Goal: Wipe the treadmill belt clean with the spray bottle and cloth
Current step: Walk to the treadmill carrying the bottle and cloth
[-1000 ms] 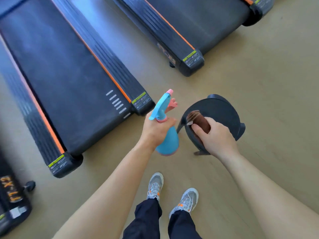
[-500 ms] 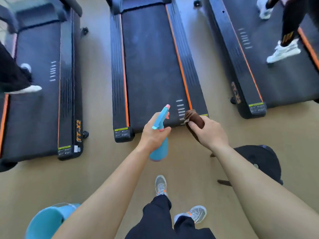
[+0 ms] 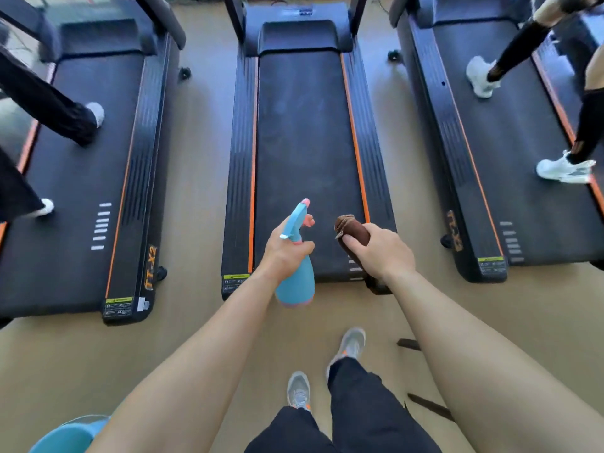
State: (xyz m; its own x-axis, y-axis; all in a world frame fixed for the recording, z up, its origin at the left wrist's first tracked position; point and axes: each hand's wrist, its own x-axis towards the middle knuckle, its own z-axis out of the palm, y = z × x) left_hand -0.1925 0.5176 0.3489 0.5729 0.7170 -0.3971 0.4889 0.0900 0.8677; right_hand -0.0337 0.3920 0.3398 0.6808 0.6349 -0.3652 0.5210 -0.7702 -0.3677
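We judge the spray bottle (image 3: 295, 284) light, rigid and a little slick, best held at its neck. The cloth (image 3: 351, 232) looks soft and limp, best held bunched. Our left grip (image 3: 286, 248) curls round the bottle's neck, and our right grip (image 3: 382, 253) is clamped on the rolled cloth. Both hover over the near end of the middle treadmill belt (image 3: 304, 142).

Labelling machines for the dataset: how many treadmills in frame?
3: left treadmill, occupied; middle treadmill, straight ahead, unoccupied; right treadmill, occupied. More may lie off-frame.
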